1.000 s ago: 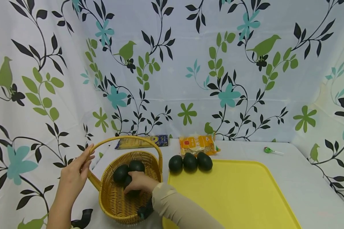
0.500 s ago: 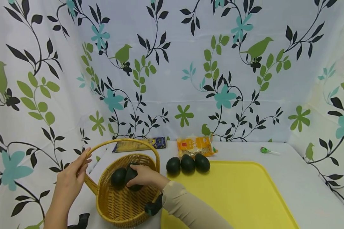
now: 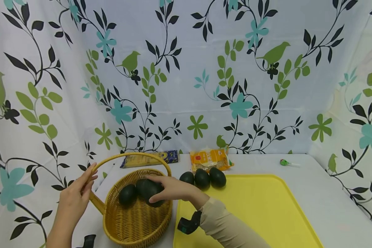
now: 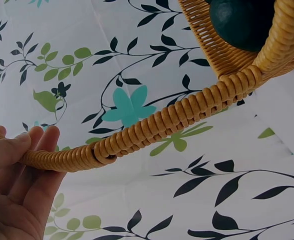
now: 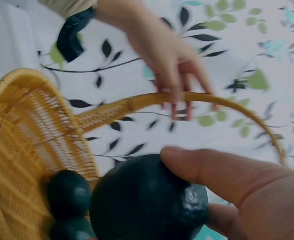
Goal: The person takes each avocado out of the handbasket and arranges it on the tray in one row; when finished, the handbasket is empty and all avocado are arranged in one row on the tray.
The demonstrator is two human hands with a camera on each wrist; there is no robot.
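Observation:
My left hand [image 3: 73, 199] pinches the arched handle [image 4: 176, 117] of a tan wicker basket [image 3: 133, 224], thumb on one side and fingers on the other. Over the basket's right side, my right hand [image 3: 178, 190] grips a dark green avocado [image 5: 144, 197] between thumb and fingers. Another avocado [image 3: 127, 195] lies inside the basket, and a further avocado [image 5: 72, 229] is beside it, mostly hidden behind the held one in the head view. Three more avocados [image 3: 202, 179] sit in a row at the upper left corner of a yellow tray [image 3: 241, 210].
An orange food packet [image 3: 210, 159] lies behind the row of avocados. Left of it, behind the basket, is a long yellow and blue packet [image 3: 170, 156]. A wrapped lollipop [image 3: 288, 163] rests at the back right of the white table [image 3: 300, 193]. A patterned curtain hangs behind.
My right hand has drawn the avocado up and rightward from among the others, toward the basket's right rim. My left hand keeps its hold on the handle. The head view has shifted slightly.

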